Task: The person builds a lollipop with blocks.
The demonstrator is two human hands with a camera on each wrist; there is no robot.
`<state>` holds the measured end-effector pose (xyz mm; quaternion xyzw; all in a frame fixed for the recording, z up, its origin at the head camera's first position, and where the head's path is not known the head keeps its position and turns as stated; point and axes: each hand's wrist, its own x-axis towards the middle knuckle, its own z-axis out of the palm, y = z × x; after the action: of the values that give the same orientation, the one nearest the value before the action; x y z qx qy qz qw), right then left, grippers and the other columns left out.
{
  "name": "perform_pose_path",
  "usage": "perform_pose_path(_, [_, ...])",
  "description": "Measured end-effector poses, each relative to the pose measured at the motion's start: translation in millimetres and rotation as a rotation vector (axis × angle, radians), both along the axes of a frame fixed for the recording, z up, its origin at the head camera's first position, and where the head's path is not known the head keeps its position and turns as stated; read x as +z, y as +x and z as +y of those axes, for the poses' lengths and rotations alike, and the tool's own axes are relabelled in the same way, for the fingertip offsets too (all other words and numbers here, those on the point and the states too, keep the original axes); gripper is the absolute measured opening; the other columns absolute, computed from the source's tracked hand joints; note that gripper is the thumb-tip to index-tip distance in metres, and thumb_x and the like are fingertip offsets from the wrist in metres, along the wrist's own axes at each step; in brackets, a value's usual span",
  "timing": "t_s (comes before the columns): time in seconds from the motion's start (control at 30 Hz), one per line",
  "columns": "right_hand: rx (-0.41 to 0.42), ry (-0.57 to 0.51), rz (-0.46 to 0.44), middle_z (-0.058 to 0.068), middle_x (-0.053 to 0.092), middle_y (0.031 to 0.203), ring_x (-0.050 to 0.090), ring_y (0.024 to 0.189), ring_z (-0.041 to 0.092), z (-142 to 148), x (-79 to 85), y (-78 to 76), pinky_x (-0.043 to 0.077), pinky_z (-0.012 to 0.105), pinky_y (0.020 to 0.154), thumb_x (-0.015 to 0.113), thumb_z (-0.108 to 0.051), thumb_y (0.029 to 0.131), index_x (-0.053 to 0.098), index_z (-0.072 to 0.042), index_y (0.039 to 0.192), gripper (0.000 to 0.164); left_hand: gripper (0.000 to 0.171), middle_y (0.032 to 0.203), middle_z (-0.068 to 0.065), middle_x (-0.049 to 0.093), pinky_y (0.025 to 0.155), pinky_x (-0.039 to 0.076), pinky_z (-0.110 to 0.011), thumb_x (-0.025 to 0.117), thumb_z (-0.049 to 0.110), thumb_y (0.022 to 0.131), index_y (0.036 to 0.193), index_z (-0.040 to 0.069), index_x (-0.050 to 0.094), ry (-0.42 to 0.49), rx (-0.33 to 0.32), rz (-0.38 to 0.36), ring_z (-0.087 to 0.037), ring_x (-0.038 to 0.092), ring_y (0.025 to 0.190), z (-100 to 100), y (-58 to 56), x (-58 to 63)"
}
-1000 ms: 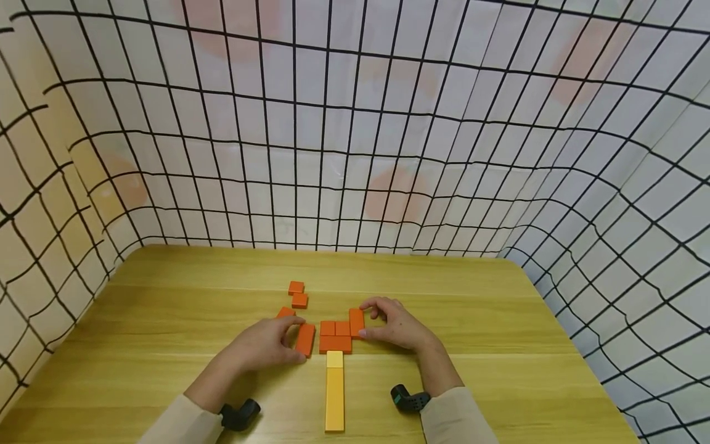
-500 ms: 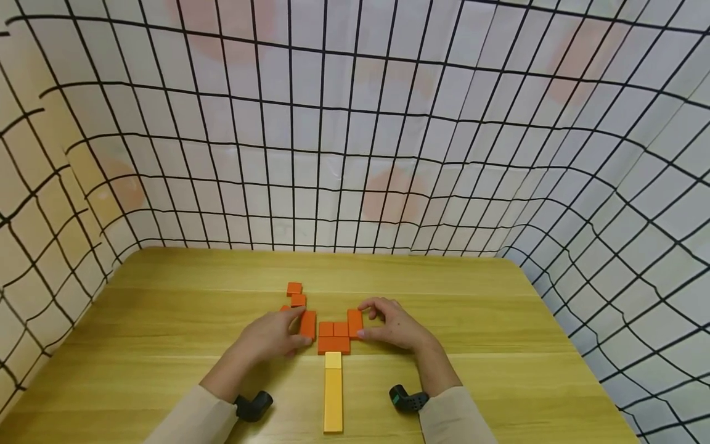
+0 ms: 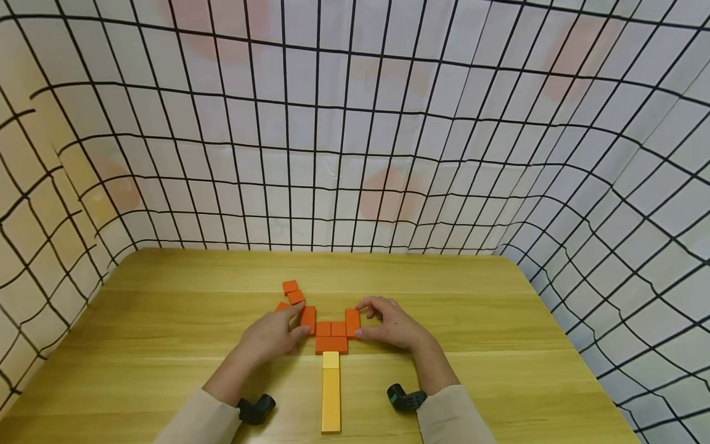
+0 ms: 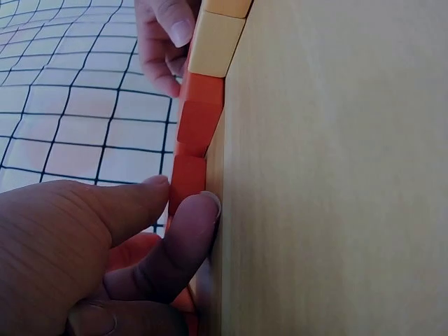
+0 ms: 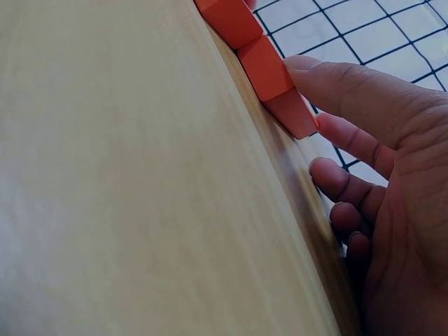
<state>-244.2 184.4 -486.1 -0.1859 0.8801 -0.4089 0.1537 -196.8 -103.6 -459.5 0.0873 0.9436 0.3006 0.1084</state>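
My left hand [image 3: 269, 336] pinches an orange rectangular block [image 3: 308, 319] by its two ends, at the left end of a row of orange blocks. My right hand [image 3: 396, 325] holds a matching orange rectangular block [image 3: 352, 324] between thumb and index finger at the row's right end. Between these two lie two small orange squares, with a wide orange block [image 3: 331, 345] along their near side. Below that come a short pale yellow block [image 3: 330, 359] and a long yellow block [image 3: 331, 401]. In the right wrist view, the thumb [image 5: 308, 66] touches an orange block's edge.
Two loose small orange squares [image 3: 290, 287] lie beyond the left hand, near each other. Another orange block [image 3: 282, 306] is partly hidden behind that hand. Black grid netting [image 3: 333, 154] over white sheeting surrounds the wooden table [image 3: 471, 296] at the back and sides.
My left hand has moved its orange block away from me and slightly right, up against the row. One loose square has turned slightly. The right hand stays at its block.
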Motion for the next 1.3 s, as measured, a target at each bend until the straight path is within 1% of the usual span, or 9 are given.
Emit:
perform_pose_path(0.1, [0.003, -0.004, -0.001, 0.005, 0.05, 0.11, 0.039, 0.103, 0.022, 0.1, 0.3, 0.5, 0.036, 0.04, 0.086, 0.082, -0.035, 0.087, 0.062, -0.024, 0.126, 0.045, 0.06, 0.056, 0.007, 0.062, 0.068, 0.045, -0.034, 0.062, 0.035, 0.102, 0.156, 0.015, 0.045, 0.007, 0.012, 0.0, -0.01, 0.057, 0.055, 1.1, 0.4, -2.1])
perform_pose_path(0.2, [0.007, -0.005, 0.001, 0.005, 0.05, 0.11, 0.039, 0.103, 0.022, 0.1, 0.1, 0.8, 0.036, 0.04, 0.087, 0.082, -0.035, 0.087, 0.062, -0.024, 0.126, 0.045, 0.059, 0.056, 0.006, 0.062, 0.061, 0.042, -0.033, 0.063, 0.035, 0.102, 0.155, 0.015, 0.046, 0.023, 0.025, -0.003, -0.012, 0.056, 0.053, 1.8, 0.6, -4.4])
perform_pose_path(0.33, [0.004, -0.005, -0.001, 0.005, 0.05, 0.11, 0.04, 0.103, 0.022, 0.0, -0.2, 1.0, 0.036, 0.04, 0.087, 0.082, -0.035, 0.087, 0.062, -0.024, 0.126, 0.045, 0.059, 0.056, 0.005, 0.062, 0.055, 0.038, -0.032, 0.063, 0.036, 0.102, 0.155, 0.018, 0.046, 0.05, 0.039, -0.016, -0.012, 0.055, 0.05, 2.0, 1.0, -6.1])
perform_pose_path(0.57, [0.003, 0.0, 0.004, 0.005, 0.05, 0.109, 0.039, 0.102, 0.022, -0.5, -0.1, 0.6, 0.036, 0.04, 0.086, 0.082, -0.036, 0.087, 0.061, -0.024, 0.125, 0.045, 0.059, 0.058, 0.005, 0.063, 0.055, 0.036, -0.032, 0.063, 0.036, 0.102, 0.156, 0.02, 0.045, 0.071, 0.041, -0.032, -0.013, 0.056, 0.051, 0.6, 1.7, -6.2])
perform_pose_path(0.73, [0.004, 0.008, 0.008, 0.004, 0.05, 0.109, 0.039, 0.102, 0.021, -0.8, -0.2, -0.1, 0.035, 0.04, 0.086, 0.082, -0.036, 0.087, 0.061, -0.024, 0.125, 0.045, 0.059, 0.059, 0.006, 0.063, 0.058, 0.037, -0.032, 0.064, 0.036, 0.101, 0.156, 0.02, 0.045, 0.078, 0.032, -0.036, -0.013, 0.056, 0.052, -0.7, 1.3, -6.6])
perform_pose_path(0.83, [0.0, 0.009, 0.007, 0.004, 0.05, 0.11, 0.039, 0.103, 0.021, -0.6, -0.1, -0.2, 0.035, 0.04, 0.086, 0.082, -0.037, 0.087, 0.061, -0.024, 0.125, 0.045, 0.059, 0.06, 0.006, 0.063, 0.06, 0.038, -0.032, 0.064, 0.035, 0.101, 0.155, 0.02, 0.045, 0.08, 0.029, -0.035, -0.013, 0.056, 0.053, -0.8, 1.3, -6.2])
perform_pose_path(1.1, [-0.014, 0.017, 0.005, 0.002, 0.05, 0.11, 0.04, 0.103, 0.02, 0.3, -1.5, -1.2, 0.036, 0.037, 0.085, 0.082, -0.036, 0.086, 0.061, -0.025, 0.124, 0.045, 0.06, 0.06, 0.007, 0.063, 0.059, 0.038, -0.032, 0.065, 0.035, 0.1, 0.155, 0.02, 0.046, 0.078, 0.03, -0.025, -0.011, 0.058, 0.054, -0.6, 1.0, -6.3])
perform_pose_path(1.3, [-0.012, 0.001, 0.005, 0.003, 0.05, 0.108, 0.039, 0.101, 0.021, 0.1, -1.7, -1.7, 0.036, 0.039, 0.084, 0.083, -0.034, 0.086, 0.061, -0.024, 0.124, 0.044, 0.059, 0.058, 0.007, 0.063, 0.06, 0.039, -0.032, 0.065, 0.035, 0.1, 0.154, 0.018, 0.047, 0.074, 0.024, -0.014, -0.011, 0.057, 0.053, -0.7, 0.3, -7.7])
